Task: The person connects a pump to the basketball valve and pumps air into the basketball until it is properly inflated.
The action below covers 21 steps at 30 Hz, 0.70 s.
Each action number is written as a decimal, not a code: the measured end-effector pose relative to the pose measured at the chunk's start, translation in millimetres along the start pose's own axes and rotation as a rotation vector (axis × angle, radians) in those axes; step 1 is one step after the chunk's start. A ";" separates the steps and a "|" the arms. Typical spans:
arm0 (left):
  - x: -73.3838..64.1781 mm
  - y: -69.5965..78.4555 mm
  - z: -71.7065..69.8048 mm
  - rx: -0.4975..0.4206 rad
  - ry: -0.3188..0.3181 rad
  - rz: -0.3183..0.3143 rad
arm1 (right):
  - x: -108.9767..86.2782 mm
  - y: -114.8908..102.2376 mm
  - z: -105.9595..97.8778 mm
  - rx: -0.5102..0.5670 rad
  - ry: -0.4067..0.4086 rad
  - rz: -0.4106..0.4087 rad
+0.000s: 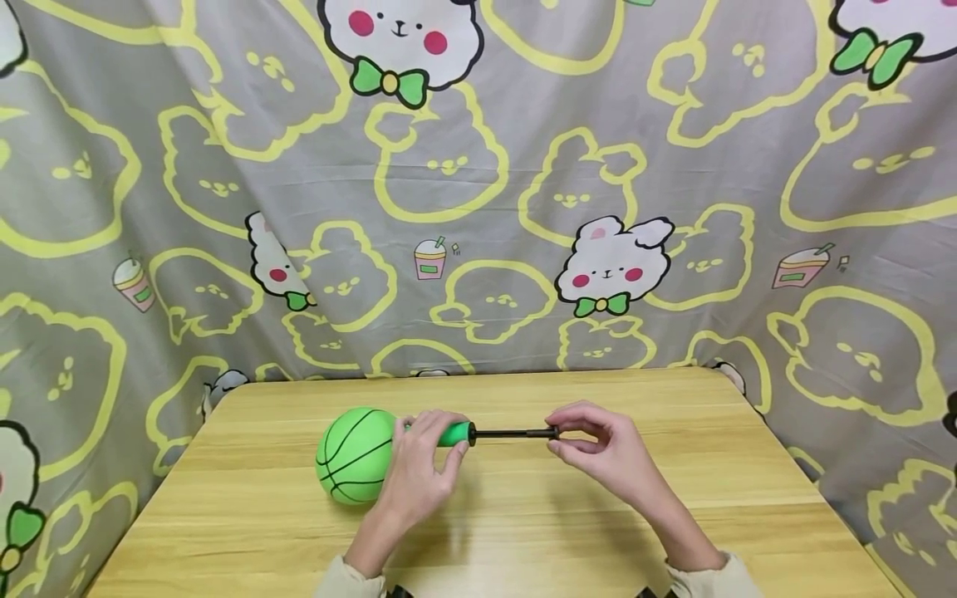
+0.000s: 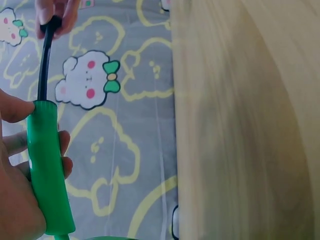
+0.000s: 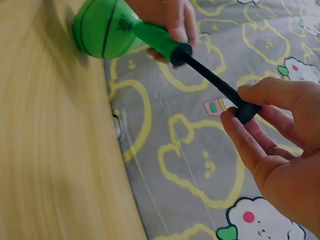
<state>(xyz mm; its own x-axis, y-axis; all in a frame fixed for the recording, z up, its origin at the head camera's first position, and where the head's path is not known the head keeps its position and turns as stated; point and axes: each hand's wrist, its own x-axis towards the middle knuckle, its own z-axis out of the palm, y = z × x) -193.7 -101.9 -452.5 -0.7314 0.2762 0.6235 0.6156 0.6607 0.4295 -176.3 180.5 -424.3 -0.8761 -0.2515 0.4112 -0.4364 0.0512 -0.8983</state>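
Green ball (image 1: 355,457): on the left part of the tabletop (image 1: 598,531), just left of the left hand and partly covered by it; black seam lines all round; apparently placed there to lie in line with the pump.
Pump (image 1: 454,433): held crosswise between both hands, above the tabletop; narrow end towards the ball and seemingly meeting it; cannot tell how deep, with the joint blurred and partly hidden.
Green barrel (image 2: 49,165): gripped along its length, probably to stay steady against any pull or push from the other end.
Black rod (image 1: 501,433): showing long and straight between barrel and handle; likely held level with the barrel to slide without bending.
Left hand (image 1: 422,473): grasping the barrel, thumb near the black collar (image 3: 181,54), fingers wrapped round the far side; close beside the ball, perhaps to brace pump and ball together.
Right hand (image 1: 609,453): pinching the small black handle (image 3: 248,112) between thumb and fingertips; apparently a light hold, enough for guiding the rod along its own line.
Patterned cloth (image 1: 478,324): hanging beyond the far edge of the tabletop, well apart from pump and ball; probably a plain backdrop to the work.
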 end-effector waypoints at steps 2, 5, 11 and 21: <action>0.0 -0.8 -0.9 -0.003 -0.001 -0.004 | -0.3 -1.7 -3.6 0.002 -0.002 -0.005; -0.2 -1.4 -1.9 -0.003 -0.001 -0.002 | -0.6 -3.7 -6.1 0.012 -0.019 -0.019; -2.1 -4.4 -3.8 0.002 0.022 0.010 | 0.5 -3.5 -3.8 0.019 -0.029 -0.042; 0.2 -1.0 -2.5 -0.007 0.010 0.002 | -0.7 -6.9 0.9 -0.041 0.081 -0.057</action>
<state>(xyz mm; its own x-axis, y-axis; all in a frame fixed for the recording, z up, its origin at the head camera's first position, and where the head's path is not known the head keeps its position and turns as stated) -193.7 -104.3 -451.1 -0.7272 0.2706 0.6308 0.6193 0.6551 0.4329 -172.5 179.5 -418.5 -0.8628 -0.1763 0.4739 -0.4923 0.0792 -0.8668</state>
